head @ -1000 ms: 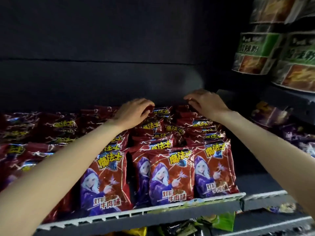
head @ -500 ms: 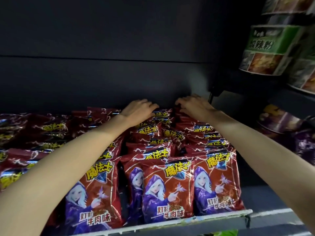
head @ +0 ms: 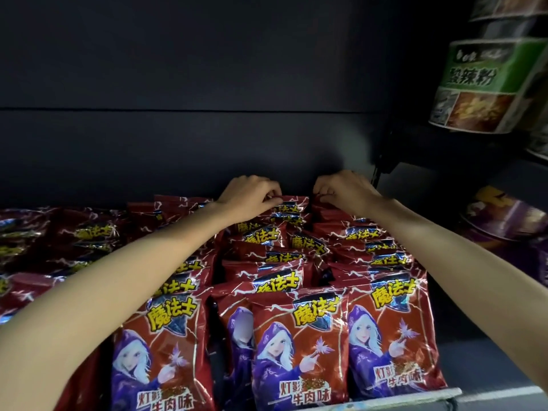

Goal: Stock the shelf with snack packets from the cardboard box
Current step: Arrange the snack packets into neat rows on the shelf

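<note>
Many red snack packets (head: 299,348) fill the shelf (head: 444,394) in front of us, standing in several rows from the pale front rail back to the dark rear wall (head: 207,84), and more of them lie in shadow on the left side. We do not see the cardboard box in this view. Both our arms reach over the rows to the very back. Our left hand (head: 252,197) has its fingers curled down on the top edge of the rear packet (head: 289,204) in the middle row and seems to pinch it; our right hand (head: 344,189) also curls its fingers on the top of the last packet in the next row to the right, though how firm this grip is we cannot tell. We judge these packets to be light, soft and full of air, with a shiny and slippery film, and the content probably breaks if we squeeze. So the flat sealed strip at the top is the best place to hold. At the right, green instant noodle tubs (head: 486,87) lean on a higher shelf, and purple bowls (head: 504,218) sit lower. This corner is dim.
</note>
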### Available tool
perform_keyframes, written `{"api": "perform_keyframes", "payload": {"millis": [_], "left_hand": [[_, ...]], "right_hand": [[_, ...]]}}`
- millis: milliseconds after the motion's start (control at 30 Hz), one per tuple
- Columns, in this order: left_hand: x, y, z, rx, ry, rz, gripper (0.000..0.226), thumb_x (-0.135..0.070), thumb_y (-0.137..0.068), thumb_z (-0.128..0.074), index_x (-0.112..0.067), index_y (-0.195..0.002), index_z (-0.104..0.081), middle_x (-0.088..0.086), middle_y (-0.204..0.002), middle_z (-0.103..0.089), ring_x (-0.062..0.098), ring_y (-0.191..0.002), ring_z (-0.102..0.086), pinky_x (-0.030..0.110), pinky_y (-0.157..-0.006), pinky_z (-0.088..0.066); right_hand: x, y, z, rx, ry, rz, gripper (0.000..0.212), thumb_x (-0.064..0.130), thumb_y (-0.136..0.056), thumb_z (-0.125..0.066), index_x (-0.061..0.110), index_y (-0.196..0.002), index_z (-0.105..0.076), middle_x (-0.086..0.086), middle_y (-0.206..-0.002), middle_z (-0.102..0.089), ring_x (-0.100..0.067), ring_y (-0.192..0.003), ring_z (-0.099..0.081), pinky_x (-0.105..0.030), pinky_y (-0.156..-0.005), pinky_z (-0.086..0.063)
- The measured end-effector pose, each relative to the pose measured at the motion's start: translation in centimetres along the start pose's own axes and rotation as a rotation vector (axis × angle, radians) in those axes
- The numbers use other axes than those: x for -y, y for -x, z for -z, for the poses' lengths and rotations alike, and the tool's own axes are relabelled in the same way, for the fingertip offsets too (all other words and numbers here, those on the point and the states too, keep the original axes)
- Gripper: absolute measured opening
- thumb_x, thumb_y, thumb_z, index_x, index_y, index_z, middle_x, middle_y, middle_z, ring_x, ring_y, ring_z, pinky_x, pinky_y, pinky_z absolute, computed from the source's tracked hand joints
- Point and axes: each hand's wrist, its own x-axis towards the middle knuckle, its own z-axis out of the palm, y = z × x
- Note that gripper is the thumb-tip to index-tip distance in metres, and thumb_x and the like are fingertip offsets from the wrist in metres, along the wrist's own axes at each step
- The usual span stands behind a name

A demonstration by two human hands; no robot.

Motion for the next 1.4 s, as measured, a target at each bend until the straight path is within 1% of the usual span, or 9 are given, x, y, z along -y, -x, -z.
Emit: {"api": "perform_keyframes", "payload": {"millis": [233,400,533,667,800,933,1133,1333,1400], "left_hand": [[-0.7,-0.4,-0.9,-0.178,-0.043,0.126,0.020,-0.031,-0.094,-0.055,-0.017,-0.101,-0.068,-0.002,-0.100,-0.070,0.018,-0.088,-0.066,0.031,-0.071,-0.048],[-1.4,-0.9,-1.4,-0.112,-0.146,0.097,0.024,-0.029,-0.097,-0.050,-0.013,-0.109,-0.064,0.003,-0.106,-0.067,0.026,-0.092,-0.065,0.037,-0.072,-0.050],[-0.7,-0.4,-0.4,-0.187,-0.143,-0.114,0.023,-0.023,-0.087,-0.066,-0.010,-0.106,-0.065,0.007,-0.104,-0.064,0.026,-0.089,-0.066,0.034,-0.060,-0.053],[1.8,2.1,2.5,-0.247,-0.219,-0.293,0.023,-0.023,-0.091,-0.050,-0.013,-0.104,-0.067,0.002,-0.100,-0.066,0.020,-0.092,-0.062,0.034,-0.079,-0.052],[5.7,6.2,4.4,-0.131,-0.169,-0.127,0.023,-0.021,-0.089,-0.061,-0.015,-0.111,-0.064,0.003,-0.109,-0.064,0.022,-0.099,-0.062,0.037,-0.088,-0.047],[7.9,8.4,5.0,0.022,-0.047,0.121,0.030,-0.023,-0.089,-0.065,-0.017,-0.118,-0.063,0.001,-0.114,-0.064,0.015,-0.091,-0.063,0.025,-0.081,-0.044],[8.3,7.5,5.0,0.226,-0.195,0.117,0.037,-0.039,-0.092,-0.057,-0.020,-0.124,-0.058,-0.002,-0.118,-0.063,0.016,-0.110,-0.051,0.030,-0.092,-0.043],[7.8,6.7,4.4,0.160,-0.340,0.101,0.025,-0.039,-0.095,-0.050,-0.019,-0.105,-0.061,0.000,-0.095,-0.068,0.018,-0.095,-0.060,0.034,-0.076,-0.049],[7.7,6.7,4.0,0.101,-0.323,0.109,0.025,-0.037,-0.096,-0.050,-0.017,-0.101,-0.063,0.000,-0.091,-0.068,0.019,-0.092,-0.061,0.033,-0.072,-0.049]], "right_hand": [[-0.1,-0.4,-0.9,-0.154,-0.110,0.054,0.015,0.019,-0.085,-0.069,0.026,-0.098,-0.069,0.011,-0.090,-0.072,-0.008,-0.085,-0.066,-0.029,-0.078,-0.051],[-0.4,-0.4,-0.6,-0.091,-0.051,0.101,0.017,0.019,-0.086,-0.068,0.024,-0.103,-0.068,0.009,-0.097,-0.070,-0.010,-0.091,-0.065,-0.030,-0.079,-0.051],[0.4,-0.3,0.6,-0.126,0.022,0.171,0.018,0.023,-0.092,-0.060,0.020,-0.108,-0.066,0.005,-0.109,-0.064,-0.017,-0.099,-0.061,-0.036,-0.080,-0.050],[2.7,-0.7,1.5,-0.153,0.042,0.295,0.026,0.025,-0.094,-0.056,0.019,-0.118,-0.061,0.001,-0.117,-0.061,-0.020,-0.109,-0.057,-0.040,-0.085,-0.050],[5.9,-2.4,0.4,0.001,0.181,0.418,0.046,0.028,-0.094,-0.055,0.026,-0.139,-0.042,-0.001,-0.127,-0.054,-0.021,-0.116,-0.050,-0.036,-0.088,-0.046],[7.1,-3.6,-0.9,0.113,0.234,0.488,0.061,0.012,-0.096,-0.050,0.029,-0.149,-0.026,0.000,-0.132,-0.049,-0.022,-0.115,-0.049,-0.033,-0.089,-0.045],[6.3,-3.9,-0.9,0.176,0.233,0.549,0.077,-0.012,-0.088,-0.044,0.032,-0.148,-0.027,0.005,-0.127,-0.054,-0.017,-0.107,-0.047,-0.028,-0.088,-0.042],[6.2,-3.4,-1.2,0.163,0.210,0.514,0.065,0.000,-0.093,-0.046,0.032,-0.148,-0.029,0.004,-0.134,-0.050,-0.018,-0.118,-0.048,-0.030,-0.094,-0.043],[6.0,-3.2,-1.4,0.084,0.183,0.522,0.053,0.007,-0.093,-0.054,0.026,-0.141,-0.044,0.000,-0.130,-0.053,-0.021,-0.114,-0.051,-0.036,-0.096,-0.045]]}}
